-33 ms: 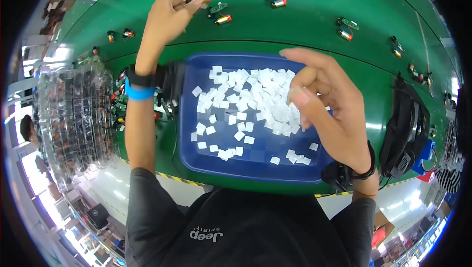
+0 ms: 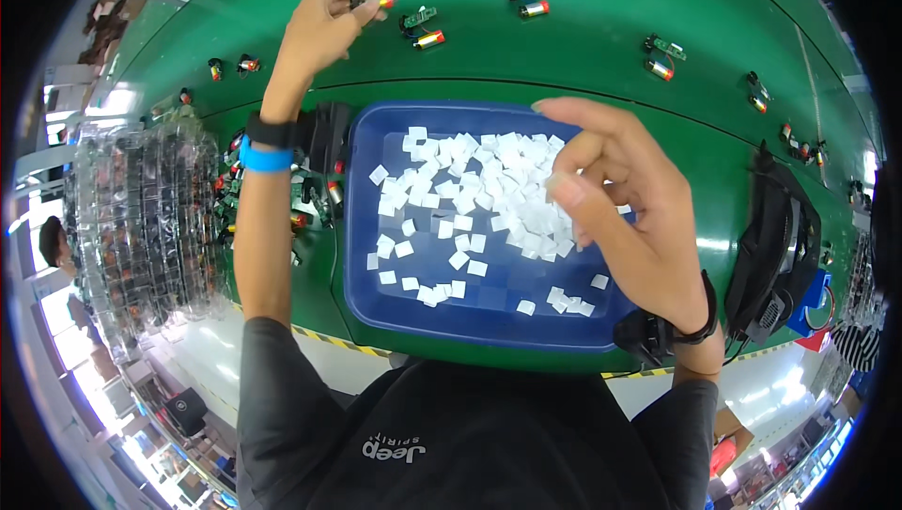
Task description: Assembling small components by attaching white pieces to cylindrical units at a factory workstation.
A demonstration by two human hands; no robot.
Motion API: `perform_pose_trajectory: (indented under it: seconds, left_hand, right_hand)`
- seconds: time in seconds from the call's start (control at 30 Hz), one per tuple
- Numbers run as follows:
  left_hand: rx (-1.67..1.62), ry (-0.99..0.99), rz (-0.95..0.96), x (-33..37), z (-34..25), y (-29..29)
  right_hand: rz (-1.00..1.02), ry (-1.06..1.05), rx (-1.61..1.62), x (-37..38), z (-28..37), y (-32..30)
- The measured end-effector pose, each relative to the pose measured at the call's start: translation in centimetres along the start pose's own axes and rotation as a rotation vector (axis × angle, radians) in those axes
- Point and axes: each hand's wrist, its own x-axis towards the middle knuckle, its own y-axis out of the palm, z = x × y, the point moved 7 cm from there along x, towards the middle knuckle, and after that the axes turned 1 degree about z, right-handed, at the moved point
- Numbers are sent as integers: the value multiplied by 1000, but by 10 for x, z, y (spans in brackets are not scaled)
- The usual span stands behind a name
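Observation:
At the far left of the green table, my left hand (image 2: pixel 322 33) pinches a small battery assembly (image 2: pixel 385 2) with a red end, its fingers hiding most of the rest. Just right of it lies another battery and circuit board assembly (image 2: pixel 428 38). Above the right side of a blue tray (image 2: pixel 470 330), my right hand (image 2: pixel 644 214) hovers with its index finger stretched out and its other fingers curled. A gap shows between thumb and index finger, and nothing is visible in that hand. Many small white square pieces (image 2: pixel 517 181) lie loose in the tray, piled thickest at its middle.
More assemblies lie spread along the table's far side, such as one board with battery (image 2: pixel 534 8) and another (image 2: pixel 660 69). Beside my left forearm is a heap of them (image 2: pixel 225 200). Stacked clear plastic trays (image 2: pixel 141 228) stand at left; a black bag (image 2: pixel 775 238) lies at right.
My left hand has shifted slightly down and left with the battery assembly in its grip. The right hand is almost still above the tray.

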Motion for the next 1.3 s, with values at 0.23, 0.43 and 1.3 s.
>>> perform_pose_trajectory:
  seconds: [0.23,0.43,1.3]
  left_hand:
    - [749,404,-212,5,22,10]
    - [511,376,-27,-12,-12,34]
    - [98,936,-162,-138,-169,44]
  right_hand:
    - [93,-32,-127,-1,-2,5]
    - [87,-116,-196,1,-2,0]
    - [-144,-458,-499,10,-3,-13]
